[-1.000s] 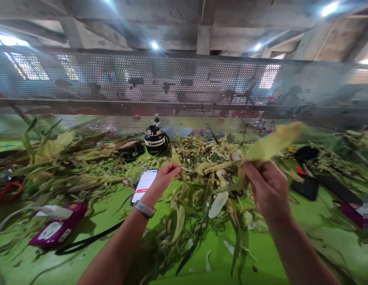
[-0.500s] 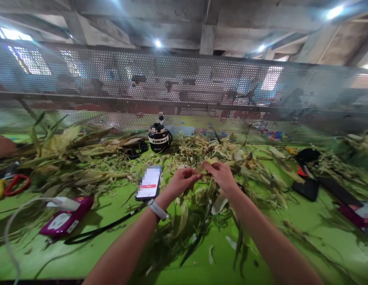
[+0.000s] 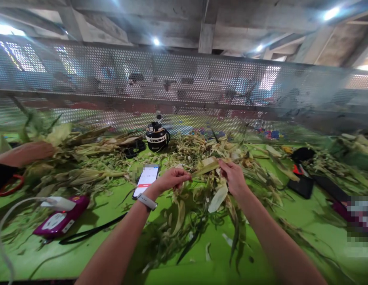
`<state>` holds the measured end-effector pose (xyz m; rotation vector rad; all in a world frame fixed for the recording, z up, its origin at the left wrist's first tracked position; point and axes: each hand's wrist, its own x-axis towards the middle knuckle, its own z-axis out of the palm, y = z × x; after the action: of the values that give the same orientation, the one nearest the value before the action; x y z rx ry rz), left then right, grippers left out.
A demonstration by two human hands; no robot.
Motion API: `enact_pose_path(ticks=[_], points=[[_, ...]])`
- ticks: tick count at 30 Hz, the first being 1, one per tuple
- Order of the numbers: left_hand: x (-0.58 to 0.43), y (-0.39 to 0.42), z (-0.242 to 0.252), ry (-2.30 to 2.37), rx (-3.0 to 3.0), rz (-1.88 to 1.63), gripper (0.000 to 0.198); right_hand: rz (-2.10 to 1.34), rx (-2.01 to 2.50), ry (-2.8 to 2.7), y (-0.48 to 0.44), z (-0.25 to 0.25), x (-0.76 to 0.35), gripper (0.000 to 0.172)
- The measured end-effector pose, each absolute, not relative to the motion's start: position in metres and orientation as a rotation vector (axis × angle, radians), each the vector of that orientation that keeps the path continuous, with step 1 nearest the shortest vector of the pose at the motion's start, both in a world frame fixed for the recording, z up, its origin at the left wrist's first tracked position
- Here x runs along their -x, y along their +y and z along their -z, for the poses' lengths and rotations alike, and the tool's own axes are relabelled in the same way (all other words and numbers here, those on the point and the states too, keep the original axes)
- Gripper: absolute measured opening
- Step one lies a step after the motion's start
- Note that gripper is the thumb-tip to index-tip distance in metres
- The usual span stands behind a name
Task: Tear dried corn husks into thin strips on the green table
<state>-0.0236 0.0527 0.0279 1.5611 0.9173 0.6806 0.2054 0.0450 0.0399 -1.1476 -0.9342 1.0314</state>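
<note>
My left hand (image 3: 171, 180) and my right hand (image 3: 235, 177) are both closed on the ends of one pale green corn husk strip (image 3: 205, 168), held between them above a heap of loose husks (image 3: 201, 198). A grey watch sits on my left wrist. A phone (image 3: 146, 179) with a lit screen lies on the green table (image 3: 112, 209) just left of my left hand.
A black jug (image 3: 156, 137) stands at the back by a perforated metal screen (image 3: 184, 91). Corn stalks (image 3: 82, 158) pile up on the left, where another person's hand (image 3: 29, 152) reaches in. A purple device (image 3: 60, 217) with a white cable lies front left. Black items (image 3: 304, 186) lie right.
My right hand let go of the corn ear it held up at the right, came down to the heap, and both hands now pinch a husk strip. Another person's hand came in at the left.
</note>
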Motion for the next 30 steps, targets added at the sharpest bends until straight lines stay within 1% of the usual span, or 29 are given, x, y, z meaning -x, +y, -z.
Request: enact_pose_path(ticks=[3, 5, 6, 9, 10, 12, 14, 17, 20, 22, 25, 28, 30], points=[[0.038, 0.053, -0.031, 0.786, -1.497, -0.519, 0.029, -1.028, 1.133, -0.93, 0.043, -0.044, -0.213, 0.044], [0.043, 0.053, -0.034, 0.728, -1.467, -0.377, 0.028, -1.079, 1.111, -0.931, 0.039, -0.048, -0.217, 0.043], [0.043, 0.052, -0.035, 0.734, -1.474, -0.409, 0.029, -1.128, 1.11, -0.953, 0.036, -0.05, -0.217, 0.042], [0.027, 0.047, -0.036, 0.839, -1.448, -0.86, 0.034, -1.31, 1.139, -1.093, 0.028, -0.05, -0.208, 0.04], [0.018, 0.045, -0.036, 0.833, -1.418, -0.937, 0.035, -1.346, 1.145, -1.139, 0.026, -0.049, -0.204, 0.04], [0.001, 0.039, -0.034, 0.789, -1.383, -0.903, 0.036, -1.35, 1.148, -1.208, 0.024, -0.047, -0.198, 0.04], [-0.01, 0.036, -0.031, 0.83, -1.378, -0.875, 0.034, -1.258, 1.164, -1.263, 0.028, -0.048, -0.203, 0.039], [-0.012, 0.036, -0.027, 0.902, -1.31, -1.031, 0.033, -0.967, 1.271, -1.338, 0.037, -0.055, -0.233, 0.037], [-0.007, 0.04, -0.025, 0.949, -1.269, -1.073, 0.031, -0.536, 1.615, -1.632, 0.04, -0.056, -0.266, 0.02], [-0.006, 0.041, -0.024, 0.943, -1.265, -1.051, 0.031, -0.314, 1.952, -1.916, 0.036, -0.05, -0.276, 0.015], [-0.008, 0.04, -0.022, 0.897, -1.252, -1.05, 0.032, -0.153, 2.254, -2.159, 0.028, -0.037, -0.273, 0.02], [-0.01, 0.038, -0.022, 0.876, -1.229, -1.074, 0.033, -0.11, 2.384, -2.148, 0.026, -0.029, -0.265, 0.03], [-0.011, 0.037, -0.022, 0.874, -1.234, -1.085, 0.033, -0.134, 2.434, -2.096, 0.028, -0.028, -0.267, 0.032]])
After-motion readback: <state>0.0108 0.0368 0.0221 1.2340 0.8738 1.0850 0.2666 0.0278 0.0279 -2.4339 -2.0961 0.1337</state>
